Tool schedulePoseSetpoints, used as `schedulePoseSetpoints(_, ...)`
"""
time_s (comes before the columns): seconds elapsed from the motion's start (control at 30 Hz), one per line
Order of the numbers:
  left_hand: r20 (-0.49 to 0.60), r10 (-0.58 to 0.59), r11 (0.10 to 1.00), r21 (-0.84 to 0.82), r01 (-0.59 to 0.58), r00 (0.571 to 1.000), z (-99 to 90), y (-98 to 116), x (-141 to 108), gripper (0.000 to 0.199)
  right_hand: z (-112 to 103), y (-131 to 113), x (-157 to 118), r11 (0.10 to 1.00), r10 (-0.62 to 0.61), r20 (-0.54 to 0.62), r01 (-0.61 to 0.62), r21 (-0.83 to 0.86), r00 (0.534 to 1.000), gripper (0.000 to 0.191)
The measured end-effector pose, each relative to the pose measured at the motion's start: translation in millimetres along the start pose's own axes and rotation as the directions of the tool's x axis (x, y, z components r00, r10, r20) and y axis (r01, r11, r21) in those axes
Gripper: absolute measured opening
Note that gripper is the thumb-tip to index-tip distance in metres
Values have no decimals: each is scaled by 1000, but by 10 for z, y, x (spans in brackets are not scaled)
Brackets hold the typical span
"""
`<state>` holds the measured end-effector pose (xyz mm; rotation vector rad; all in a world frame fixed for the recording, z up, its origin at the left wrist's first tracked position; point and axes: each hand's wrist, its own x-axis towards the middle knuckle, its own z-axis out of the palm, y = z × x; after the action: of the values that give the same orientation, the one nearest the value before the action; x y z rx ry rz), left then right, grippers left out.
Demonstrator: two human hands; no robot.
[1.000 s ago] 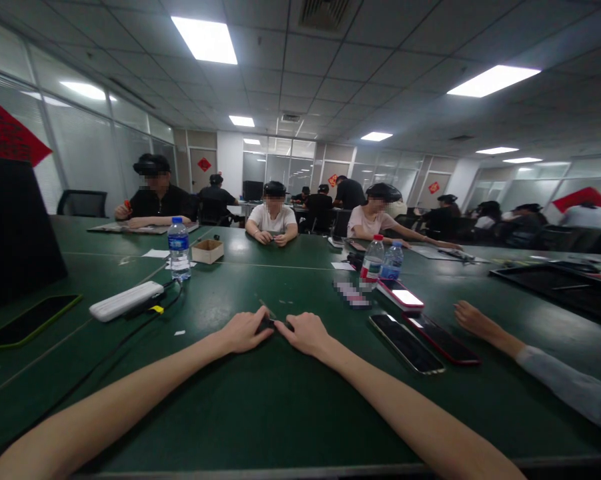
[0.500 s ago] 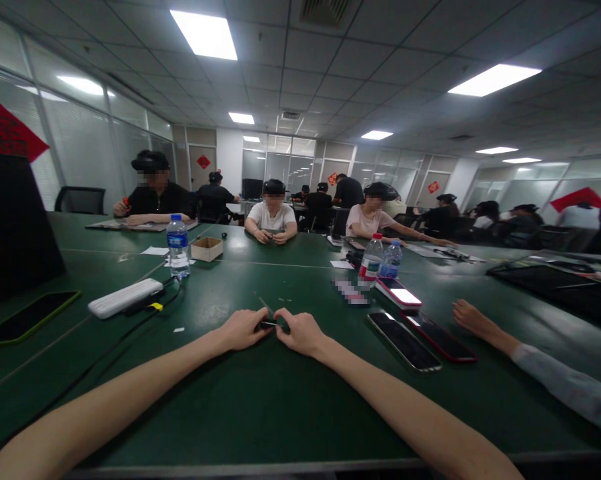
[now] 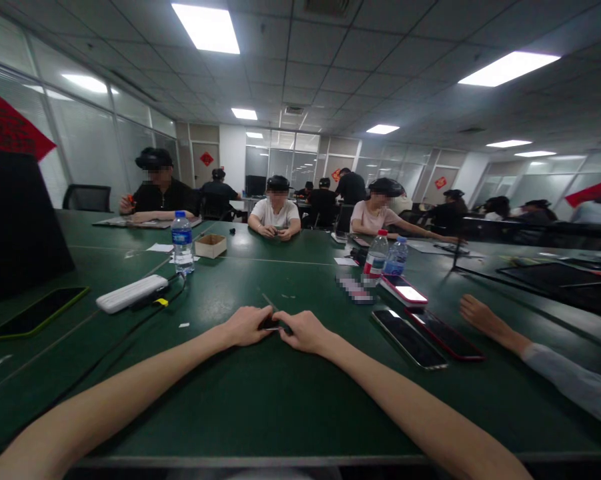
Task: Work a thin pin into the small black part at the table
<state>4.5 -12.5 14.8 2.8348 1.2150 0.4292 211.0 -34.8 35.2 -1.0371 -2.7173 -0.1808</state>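
Both my hands meet above the green table [image 3: 290, 400], fingertips close together around a small dark object [image 3: 271, 326]. My left hand [image 3: 247, 326] is closed on its left side, thumb and fingers bent inward. From the right, my right hand [image 3: 307, 332] pinches it with the index finger laid over the top. A thin, pale strip [image 3: 269, 302] sticks up and away beyond the fingertips. Most of the object is covered by my fingers, so its kind cannot be made out.
Phones [image 3: 409, 339], a clear bottle [image 3: 375, 257] and a blue-capped bottle [image 3: 397, 257] stand or lie right. A co-worker's hand [image 3: 487, 320] rests beyond them. Left are a white power bank [image 3: 133, 293] with cable, a water bottle [image 3: 182, 240] and an open box [image 3: 211, 247].
The view has shifted slightly. My hands keep their hold, with the right index finger lying a little flatter over the object. A thin black frame now shows at the right.
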Motion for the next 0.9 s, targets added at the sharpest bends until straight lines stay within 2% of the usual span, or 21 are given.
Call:
schedulePoseSetpoints(0.2,7,-6,1000,-10,6,1000,-36,37,-18,31,-17,2,-8,994,-102,23,103,-35,995,50)
schedulePoseSetpoints(0.4,-2,24,999,-39,-24,1000,-37,33,-25,28,-3,-1,-23,993,-115,9,115,-30,993,51)
schedulePoseSetpoints(0.47,-7,30,999,-35,-30,1000,-31,25,-21,29,7,-5,-25,997,-77,-34,76,-8,996,51)
schedulePoseSetpoints(0.57,-10,12,1000,-3,-12,1000,-27,24,-16,33,11,-3,-16,999,47,-99,-47,4,994,44)
schedulePoseSetpoints(0.63,-7,-4,1000,11,4,1000,-24,29,-13,33,3,14,-4,992,119,-93,-122,-24,988,40)
schedulePoseSetpoints(0.9,-42,-72,995,71,75,997,39,7,15,41,-17,102,25,929,327,39,-314,-196,944,74)
